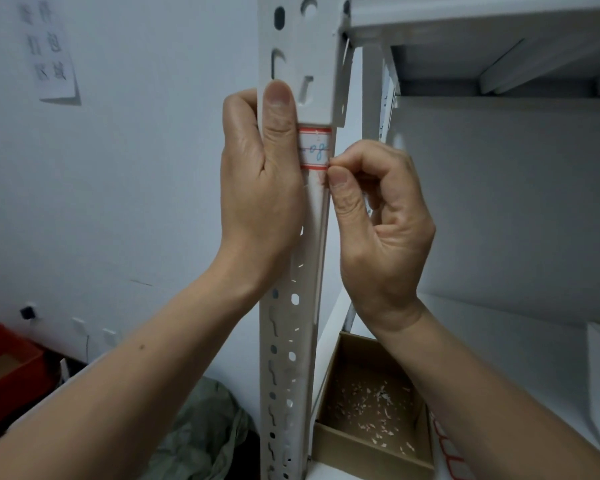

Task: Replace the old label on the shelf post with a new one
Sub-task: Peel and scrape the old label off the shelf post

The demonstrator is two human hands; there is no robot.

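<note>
R fingers (353, 158) pinch label (314, 148) btm-R edge | L fingers (278, 109) grip post (291, 341), over label L edge

Left of the shelf post (290, 341), open air runs back to the wall (136, 185) across the middle left of the frame. The left hand (257, 174) grips the post beside the label (315, 148), blocking that side; the right hand (385, 216) pinches the label's lower right edge, blocking the other. Right of the post the bay is open between the upper shelf (482, 15) at top right and the cardboard box (368, 452) at bottom centre. A red bin (11, 355) and green bag (205, 431) crowd the lower left.
</note>
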